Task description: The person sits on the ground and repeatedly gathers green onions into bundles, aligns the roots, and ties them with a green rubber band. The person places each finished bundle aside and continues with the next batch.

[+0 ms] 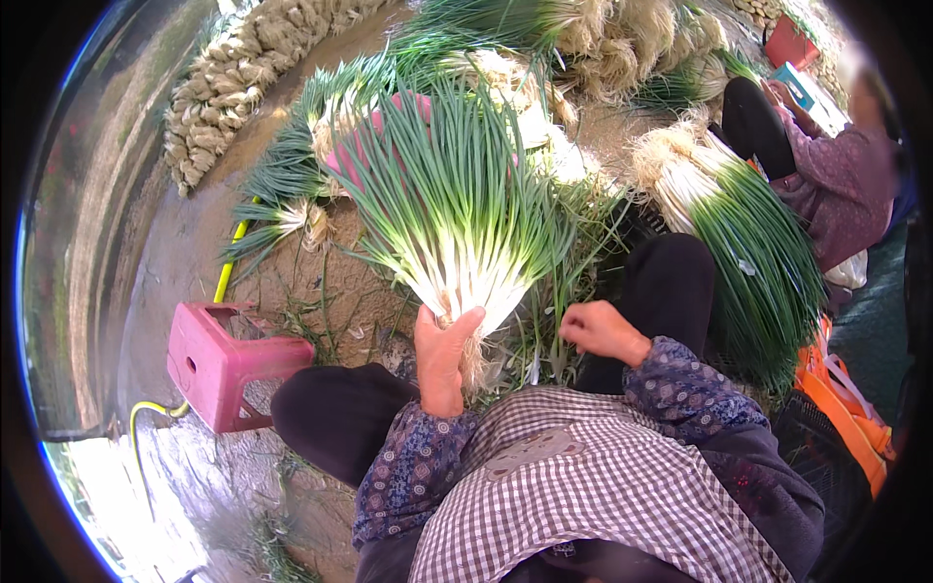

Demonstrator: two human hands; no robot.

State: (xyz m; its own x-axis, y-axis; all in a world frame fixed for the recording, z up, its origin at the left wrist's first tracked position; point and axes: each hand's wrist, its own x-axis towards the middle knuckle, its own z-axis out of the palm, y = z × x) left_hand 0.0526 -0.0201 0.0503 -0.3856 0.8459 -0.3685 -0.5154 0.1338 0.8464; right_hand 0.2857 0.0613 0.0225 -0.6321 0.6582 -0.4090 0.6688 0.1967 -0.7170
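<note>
A fanned bunch of green onions [452, 211] is gripped by its white root ends in my left hand [442, 361], leaves pointing away from me. Pale roots [475, 361] hang below my thumb. My right hand [601, 331] hovers to the right of the bunch, above my knee, fingers curled in with nothing visible in them. Beside my right knee lies a large stack of green onions [751, 240], with roots toward the far side. Loose leaves and trimmings [536, 342] litter the ground beneath my hands.
A pink plastic stool [219, 364] stands at the left, near a yellow hose [229, 262]. More onions [291, 160] lie ahead, and a long rooted pile [219, 102] runs along the far left. At right are a seated person [838, 167] and an orange strap [838, 415].
</note>
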